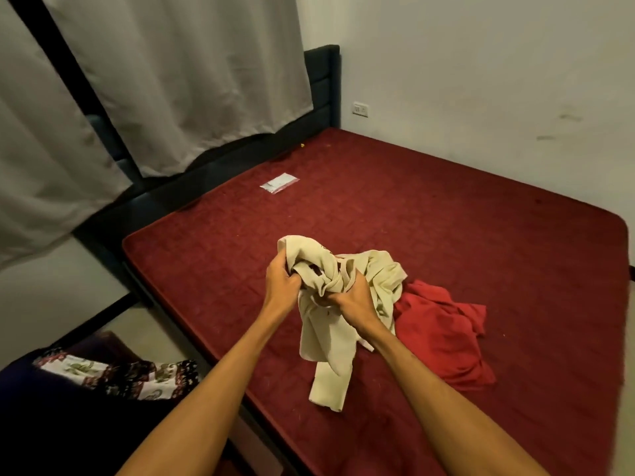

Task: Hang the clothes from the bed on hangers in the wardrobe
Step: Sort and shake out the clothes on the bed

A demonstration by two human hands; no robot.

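Observation:
A crumpled cream garment (326, 338) is lifted over the dark red bed (481, 218), part of it hanging down to the mattress. My left hand (281, 281) grips its bunched top on the left. My right hand (354, 304) grips the bunch from the right, fingers curled into the cloth. A red garment (443, 334) lies rumpled on the mattress just right of my hands. No hanger or wardrobe is in view.
A small clear plastic bag (279, 183) lies near the head of the bed. Grey curtains (171, 80) hang on the left over a dark headboard (323, 84). A patterned cloth (120, 374) lies on a dark surface at lower left. A white wall with a socket (360, 109) bounds the right.

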